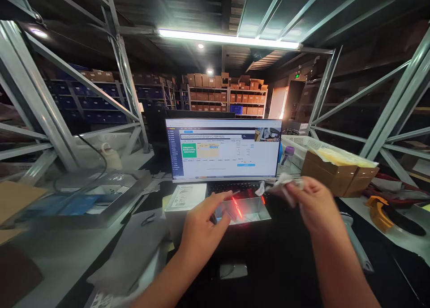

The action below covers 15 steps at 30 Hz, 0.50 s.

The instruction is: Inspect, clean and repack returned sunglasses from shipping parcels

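Note:
My left hand (204,225) reaches forward over the desk, fingers stretched out and slightly spread, its tips at the edge of a shiny metal plate (250,209) lit by a red scanner line. My right hand (307,205) is raised to the right of the plate and pinches a small crumpled clear-white packet (280,182); the hand is blurred by motion. Behind both stands a monitor (223,149) showing a software page with a green box. A black keyboard (235,188) lies under the screen.
A white leaflet (186,196) lies left of the plate. An open cardboard box (336,171) of yellow sheets and a white basket (302,144) stand at right, an orange tool (379,209) beyond. Steel rack braces flank both sides. A clear tray (83,196) sits at left.

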Available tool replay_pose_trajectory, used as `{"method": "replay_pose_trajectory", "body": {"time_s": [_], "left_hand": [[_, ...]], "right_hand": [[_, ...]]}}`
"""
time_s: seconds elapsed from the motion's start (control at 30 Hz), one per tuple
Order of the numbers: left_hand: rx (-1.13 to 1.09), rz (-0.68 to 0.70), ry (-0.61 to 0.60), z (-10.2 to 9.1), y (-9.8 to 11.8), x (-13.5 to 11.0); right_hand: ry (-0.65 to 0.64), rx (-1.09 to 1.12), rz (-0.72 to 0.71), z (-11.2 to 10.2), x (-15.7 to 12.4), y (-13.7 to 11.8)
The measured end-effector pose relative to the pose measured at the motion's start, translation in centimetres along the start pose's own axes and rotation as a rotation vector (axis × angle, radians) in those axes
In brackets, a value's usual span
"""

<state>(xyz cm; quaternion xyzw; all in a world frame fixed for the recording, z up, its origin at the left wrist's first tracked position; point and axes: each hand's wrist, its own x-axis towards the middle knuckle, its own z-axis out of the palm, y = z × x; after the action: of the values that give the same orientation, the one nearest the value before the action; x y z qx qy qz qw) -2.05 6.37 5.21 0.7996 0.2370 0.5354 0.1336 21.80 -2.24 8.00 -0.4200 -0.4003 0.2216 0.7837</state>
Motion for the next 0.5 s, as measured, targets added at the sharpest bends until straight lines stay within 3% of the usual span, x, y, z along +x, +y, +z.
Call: {"method": "replay_pose_trajectory", "body": {"time_s": [0.1,0.2,0.33,0.43,0.5], "left_hand": [[-0.094,0.017,-0.105,-0.7,-0.6,0.6],[-0.167,0.050,-0.175,-0.7,-0.9,0.8],[-0.143,0.150,-0.287,-0.6,-0.7,0.8],[-0.089,0.227,-0.353,-0.5,-0.4,0.7],[-0.088,0.258,-0.312,-0.3,-0.2,0.6]], "right_hand": [[0.285,-0.103,-0.373,-2.9,0.8,-1.8],[0.287,-0.202,-0.476,-3.4,0.2,-2.7],[-0.055,-0.362,-0.386,-1.1,-1.2,-2.2],[-0.465,-0.492,-0.284,0.5,-2.2,-1.7],[-0.748,-0.635,-0.217,0.9,-2.6,-1.6]]}}
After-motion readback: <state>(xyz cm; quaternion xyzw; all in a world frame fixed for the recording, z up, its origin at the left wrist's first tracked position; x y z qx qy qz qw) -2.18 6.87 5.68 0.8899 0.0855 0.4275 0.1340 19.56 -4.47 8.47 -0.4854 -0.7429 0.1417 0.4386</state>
